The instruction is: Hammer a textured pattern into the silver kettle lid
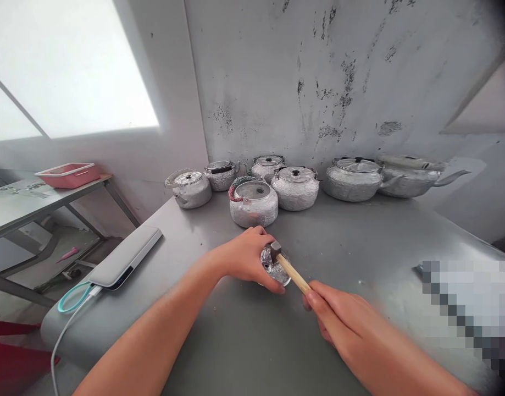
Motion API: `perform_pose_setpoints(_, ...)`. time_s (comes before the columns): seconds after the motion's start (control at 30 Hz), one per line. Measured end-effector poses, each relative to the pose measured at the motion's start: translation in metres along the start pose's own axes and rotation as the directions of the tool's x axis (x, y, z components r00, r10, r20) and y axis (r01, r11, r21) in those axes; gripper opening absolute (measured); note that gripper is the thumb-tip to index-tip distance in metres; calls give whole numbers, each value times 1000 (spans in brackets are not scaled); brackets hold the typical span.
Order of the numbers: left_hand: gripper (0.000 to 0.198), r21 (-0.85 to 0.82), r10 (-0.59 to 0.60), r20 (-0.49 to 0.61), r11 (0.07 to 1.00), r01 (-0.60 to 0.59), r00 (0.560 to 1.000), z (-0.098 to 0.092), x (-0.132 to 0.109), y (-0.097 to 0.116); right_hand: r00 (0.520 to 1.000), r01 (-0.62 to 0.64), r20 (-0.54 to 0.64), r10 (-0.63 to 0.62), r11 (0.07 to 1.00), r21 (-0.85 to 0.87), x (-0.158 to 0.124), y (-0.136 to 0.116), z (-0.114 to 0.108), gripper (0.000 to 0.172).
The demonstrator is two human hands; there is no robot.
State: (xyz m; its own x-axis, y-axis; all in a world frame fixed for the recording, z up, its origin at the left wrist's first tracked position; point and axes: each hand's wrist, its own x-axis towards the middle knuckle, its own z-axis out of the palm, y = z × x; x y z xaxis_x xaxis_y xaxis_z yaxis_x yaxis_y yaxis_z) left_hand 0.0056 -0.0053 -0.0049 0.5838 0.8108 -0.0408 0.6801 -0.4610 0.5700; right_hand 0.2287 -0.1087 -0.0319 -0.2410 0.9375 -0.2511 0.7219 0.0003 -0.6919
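Note:
My left hand [252, 257] grips the rim of a small dented metal lid [273, 270] at the middle of the table, thumb in front and fingers behind. In my right hand [334, 311] is a hammer [294, 274], held by its pale wooden handle. The hammer's dark head is over the far side of the lid; whether it touches the metal I cannot tell. Just beyond my left hand stands a hammered kettle [254, 212] with no lid on and a red and green wrapped handle.
Several more silver kettles [295, 192] line the wall side of the grey table [252, 352]. A power bank [126, 258] with a white cable lies at the left edge. Further left, a pink basket [68, 176] sits on another table. A pixelated object [470, 302] is at right.

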Motion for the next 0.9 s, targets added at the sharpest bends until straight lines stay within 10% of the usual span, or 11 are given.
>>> perform_pose_setpoints(0.9,71,-36,-21,14,999,22,1000,-1,-1,1,997,-78,-4,78,997,2,1,-9,-12,44)
